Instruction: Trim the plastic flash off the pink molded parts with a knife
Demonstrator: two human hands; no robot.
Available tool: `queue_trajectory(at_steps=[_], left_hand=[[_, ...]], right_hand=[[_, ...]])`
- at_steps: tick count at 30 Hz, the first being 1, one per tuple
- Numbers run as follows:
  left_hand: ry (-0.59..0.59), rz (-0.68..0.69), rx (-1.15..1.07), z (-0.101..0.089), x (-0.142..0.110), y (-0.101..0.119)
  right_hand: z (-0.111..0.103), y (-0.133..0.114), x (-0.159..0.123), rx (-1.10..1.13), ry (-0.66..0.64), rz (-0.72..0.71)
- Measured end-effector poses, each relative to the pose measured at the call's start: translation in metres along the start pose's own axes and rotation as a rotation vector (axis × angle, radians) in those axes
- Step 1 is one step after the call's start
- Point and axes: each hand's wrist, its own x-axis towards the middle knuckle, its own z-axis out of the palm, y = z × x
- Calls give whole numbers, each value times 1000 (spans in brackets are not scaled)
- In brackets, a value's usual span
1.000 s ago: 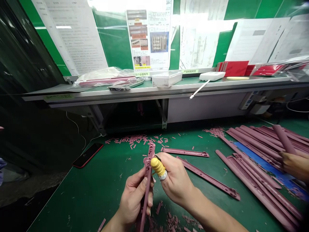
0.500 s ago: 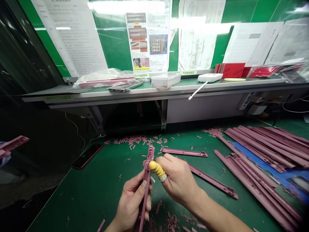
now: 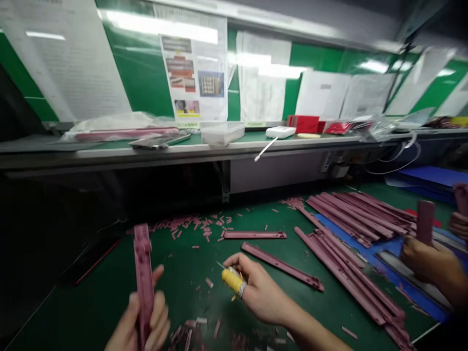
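My left hand (image 3: 146,312) is closed around a long pink plastic strip (image 3: 143,273), held almost upright at the left and slightly blurred. My right hand (image 3: 259,290) is apart from it, over the middle of the bench. A yellow finger cot (image 3: 233,281) covers its thumb. Pinched in these fingers is a small knife; only its thin blade (image 3: 220,264) shows, pointing left, and the handle is hidden. Behind the right hand two pink plastic strips (image 3: 281,267) lie on the green bench top. Pink scraps (image 3: 208,282) are scattered around and below my hands.
A stack of pink strips (image 3: 358,214) lies on a blue sheet at the right. There, another person's hand (image 3: 431,263) holds a pink piece. A phone (image 3: 91,263) lies at the left. Across the back runs a shelf (image 3: 175,153) bearing a clear plastic box (image 3: 222,134).
The view has swung right, bringing another person's hands into sight. My left hand has carried the pink strip left, away from my right hand, and turned its inner face toward me.
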Motion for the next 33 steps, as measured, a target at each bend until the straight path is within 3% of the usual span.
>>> queue_trajectory(at_steps=[4,6,8,15,19,24,29,33], left_hand=[[-177,631,117,40,1,27],[-201,796,179,51,4,33],[-209,871,228,56,3,36],[-250,958,316,58,-8,33],[-255,890,317,55,-7,28],[-269,737,392,50,-12,27],[-415,753,437,49,-16,36],[-429,735,460,50,-15,42]], right_hand=[[25,-5,1,-96,-26,-154],[38,-8,3,-172,-71,-229],[48,-13,5,-285,-98,-273],[56,-22,11,-588,-152,-204],[58,-22,13,-655,-125,-193],[59,-22,16,-688,-76,-184],[56,-22,20,-696,-36,-176],[51,-22,18,-613,-105,-173]])
